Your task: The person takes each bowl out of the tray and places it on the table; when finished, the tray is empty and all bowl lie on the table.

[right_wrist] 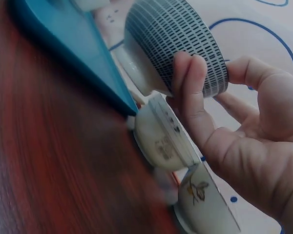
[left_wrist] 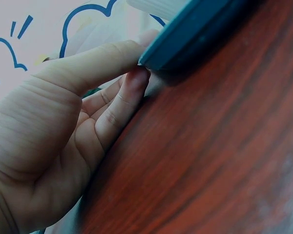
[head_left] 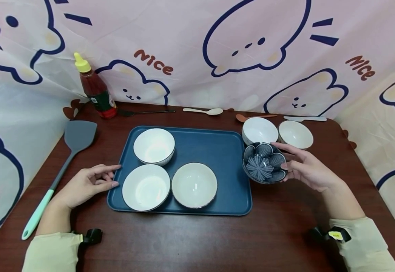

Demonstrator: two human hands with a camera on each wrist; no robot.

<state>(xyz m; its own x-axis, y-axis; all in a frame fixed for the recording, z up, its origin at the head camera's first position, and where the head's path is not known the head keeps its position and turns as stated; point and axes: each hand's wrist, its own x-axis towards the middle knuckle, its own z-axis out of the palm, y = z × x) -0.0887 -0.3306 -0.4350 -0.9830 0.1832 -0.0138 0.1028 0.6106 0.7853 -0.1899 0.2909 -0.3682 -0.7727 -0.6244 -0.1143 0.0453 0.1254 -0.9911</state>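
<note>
Patterned bowl [head_left: 259, 168] held up at the tray's [head_left: 197, 146] right edge.
Head: your right hand [head_left: 304, 168] grips it; your left hand [head_left: 86, 184] pinches the left rim, likely steadying. Far backdrop [head_left: 184, 30] reads "Nice"; bottle [head_left: 95, 88] label illegible. Left wrist: narrow grip. Right wrist: pinch on bowl's wall.

And there's the spatula [head_left: 61, 172] down the left, red sauce bottle [head_left: 97, 94] standing behind, then dark fork [head_left: 150, 112], white spoon [head_left: 213, 111], brown spoon [head_left: 242, 118], knife [head_left: 304, 118] lined up
</note>
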